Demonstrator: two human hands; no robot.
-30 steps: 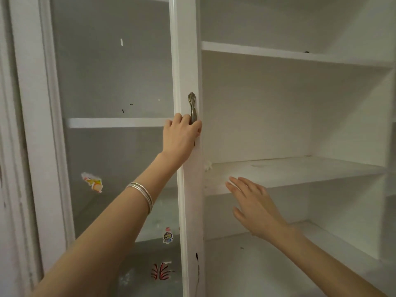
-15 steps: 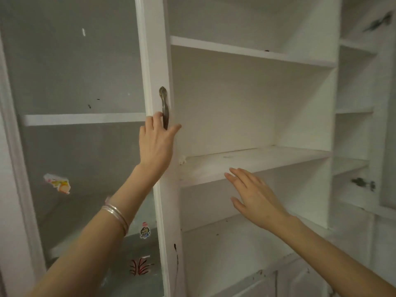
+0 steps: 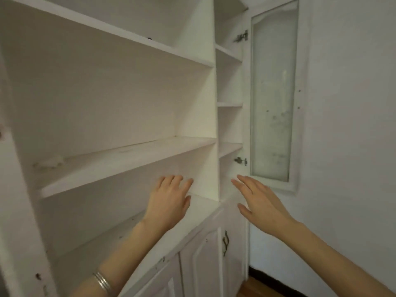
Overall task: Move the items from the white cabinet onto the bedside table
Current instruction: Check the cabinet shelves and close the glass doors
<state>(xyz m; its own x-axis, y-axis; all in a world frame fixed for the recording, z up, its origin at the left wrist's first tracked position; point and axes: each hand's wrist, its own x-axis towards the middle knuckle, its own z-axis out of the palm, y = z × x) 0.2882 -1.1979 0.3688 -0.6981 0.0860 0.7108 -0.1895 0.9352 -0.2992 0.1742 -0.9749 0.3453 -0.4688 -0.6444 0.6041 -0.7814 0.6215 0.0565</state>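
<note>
The white cabinet (image 3: 192, 99) fills the left and middle of the view, its shelves bare of items. My left hand (image 3: 169, 202) hovers over the lowest open shelf (image 3: 102, 249) with fingers straight and holds nothing. My right hand (image 3: 257, 202) is raised in front of the narrow right compartment (image 3: 229, 125), fingers spread and straight, holding nothing. The glass door (image 3: 274, 93) on the right stands swung open against the wall. No bedside table is in view.
Lower cabinet doors (image 3: 205, 260) with a dark metal handle (image 3: 225, 243) are shut below the shelves. A plain white wall (image 3: 351, 125) runs along the right. A strip of wooden floor (image 3: 259, 288) shows at the bottom.
My left hand let go of the left door's handle and moved right over the lowest shelf. The view swung right, away from the left glass door. My right hand moved toward the narrow right compartment.
</note>
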